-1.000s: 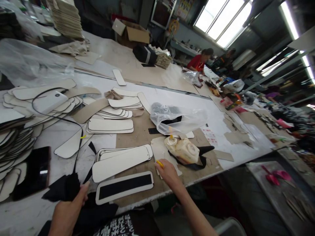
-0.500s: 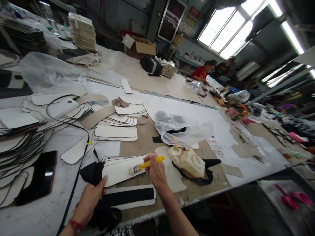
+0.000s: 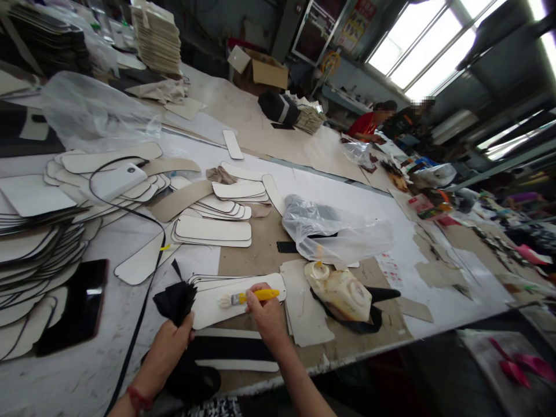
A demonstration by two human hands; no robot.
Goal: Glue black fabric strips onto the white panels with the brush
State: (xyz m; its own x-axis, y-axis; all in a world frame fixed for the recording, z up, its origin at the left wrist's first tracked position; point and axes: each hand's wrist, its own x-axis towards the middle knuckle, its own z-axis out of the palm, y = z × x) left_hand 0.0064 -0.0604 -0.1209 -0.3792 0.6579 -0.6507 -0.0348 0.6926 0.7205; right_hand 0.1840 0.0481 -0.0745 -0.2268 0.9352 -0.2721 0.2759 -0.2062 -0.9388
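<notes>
My right hand (image 3: 264, 314) grips a yellow-handled brush (image 3: 248, 297) whose bristles rest on the top white rounded board (image 3: 208, 307) of a small stack. My left hand (image 3: 167, 347) holds a bunch of black fabric strips (image 3: 174, 299) at that board's left end. A white board with a black strip glued on it (image 3: 237, 349) lies just in front, partly under my right wrist. A stained glue jug (image 3: 341, 292) lies on its side to the right, on a black piece.
Stacks of white boards (image 3: 214, 229) cover the left and middle of the table. A black phone (image 3: 72, 307) and a white power bank (image 3: 115, 179) with a black cable lie at left. A clear plastic bag (image 3: 336, 229) sits behind the jug. Two people sit far back.
My right hand picked up the yellow brush and brought it onto the white board. My left hand carried the black strips right, up to the board's left end.
</notes>
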